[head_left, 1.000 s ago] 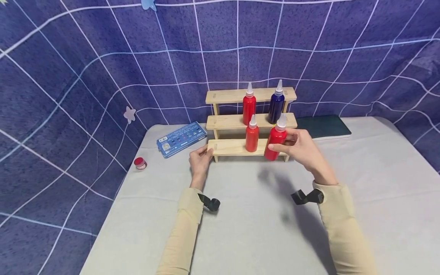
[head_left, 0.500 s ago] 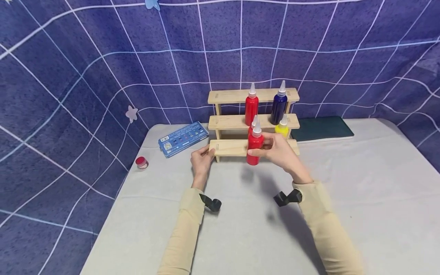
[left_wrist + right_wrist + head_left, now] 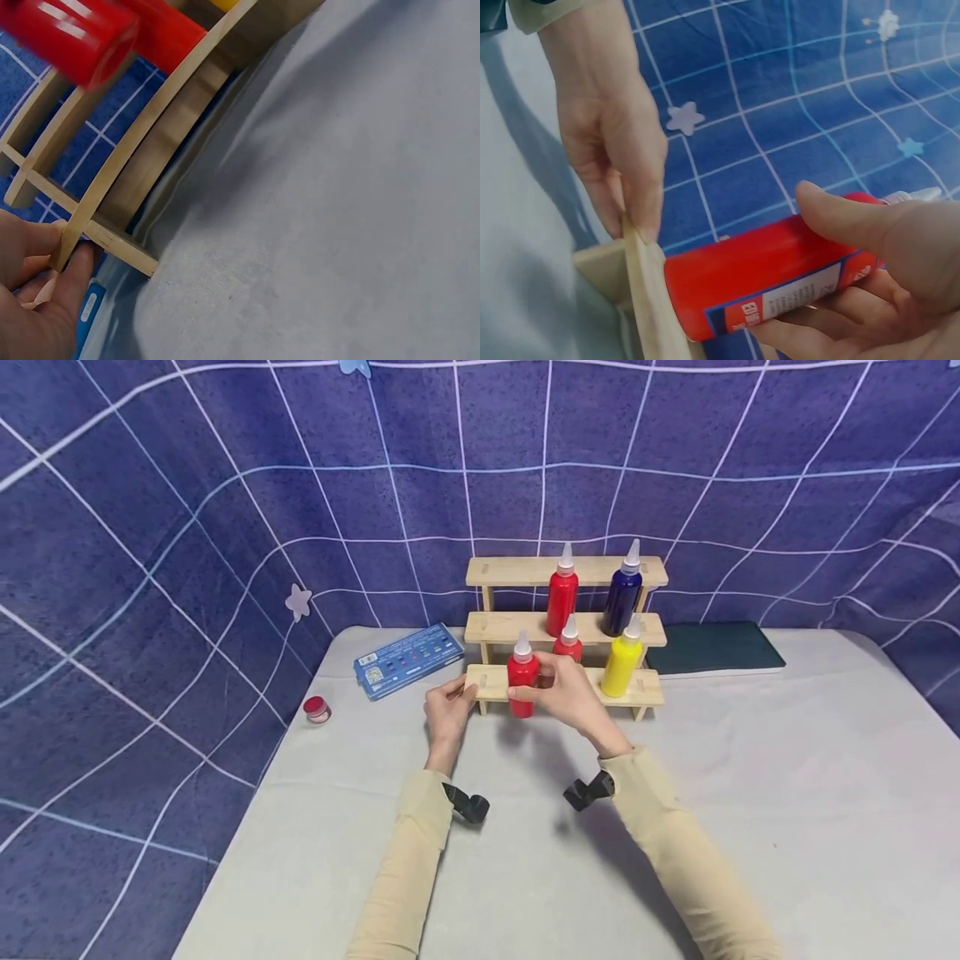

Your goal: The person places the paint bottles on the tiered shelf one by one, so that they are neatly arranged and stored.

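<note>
My right hand [image 3: 562, 693] grips a red squeeze bottle [image 3: 522, 675] with a pointed white cap, at the left part of the lowest step of a three-tier wooden rack [image 3: 485, 681]. In the right wrist view, thumb and fingers wrap the labelled bottle [image 3: 757, 270], its base right at the board's edge. My left hand [image 3: 447, 714] pinches the left end of that lowest board, also plain in the left wrist view. Behind my right hand, a second red bottle [image 3: 567, 648] is partly hidden. A yellow bottle [image 3: 621, 667] stands to its right on the same step.
Another red bottle [image 3: 562, 602] and a dark blue bottle [image 3: 622, 602] stand on the middle step. Left of the rack lie a blue box [image 3: 408, 660] and a small red-lidded jar [image 3: 317, 710]. A dark green flat pad [image 3: 712, 647] lies to the right.
My right hand has carried the red bottle leftward along the lowest step, past the second red bottle, uncovering the yellow one. My left hand keeps its hold. The head view has shifted slightly.
</note>
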`<state>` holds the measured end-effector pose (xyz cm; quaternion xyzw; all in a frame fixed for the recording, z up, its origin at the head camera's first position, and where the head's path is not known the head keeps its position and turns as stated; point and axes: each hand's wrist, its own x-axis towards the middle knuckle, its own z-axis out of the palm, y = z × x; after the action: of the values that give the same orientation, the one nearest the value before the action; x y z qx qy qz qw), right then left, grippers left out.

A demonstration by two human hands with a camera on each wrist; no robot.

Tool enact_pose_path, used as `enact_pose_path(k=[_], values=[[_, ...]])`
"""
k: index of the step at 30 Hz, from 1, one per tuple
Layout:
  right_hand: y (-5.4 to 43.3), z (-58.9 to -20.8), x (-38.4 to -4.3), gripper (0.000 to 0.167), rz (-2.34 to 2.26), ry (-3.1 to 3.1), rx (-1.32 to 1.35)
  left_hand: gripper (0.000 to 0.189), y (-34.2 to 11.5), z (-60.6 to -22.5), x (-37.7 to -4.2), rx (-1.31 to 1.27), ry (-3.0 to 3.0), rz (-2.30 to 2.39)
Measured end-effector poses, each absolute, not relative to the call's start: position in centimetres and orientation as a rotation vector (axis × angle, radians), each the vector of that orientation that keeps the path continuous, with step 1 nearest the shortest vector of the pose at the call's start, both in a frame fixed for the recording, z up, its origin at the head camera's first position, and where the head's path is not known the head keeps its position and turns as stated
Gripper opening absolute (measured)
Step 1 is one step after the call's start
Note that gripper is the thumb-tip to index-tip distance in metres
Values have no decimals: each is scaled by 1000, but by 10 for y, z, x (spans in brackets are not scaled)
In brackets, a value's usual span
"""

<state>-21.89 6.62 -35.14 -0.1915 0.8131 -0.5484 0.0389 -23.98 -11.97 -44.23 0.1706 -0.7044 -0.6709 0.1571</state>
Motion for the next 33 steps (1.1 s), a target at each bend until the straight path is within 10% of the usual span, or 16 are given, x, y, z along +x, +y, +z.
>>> enact_pose_path(k=[33], values=[[21, -368, -255, 54, -1616, 2582, -387, 33, -123, -443, -241, 462, -2055, -1885]])
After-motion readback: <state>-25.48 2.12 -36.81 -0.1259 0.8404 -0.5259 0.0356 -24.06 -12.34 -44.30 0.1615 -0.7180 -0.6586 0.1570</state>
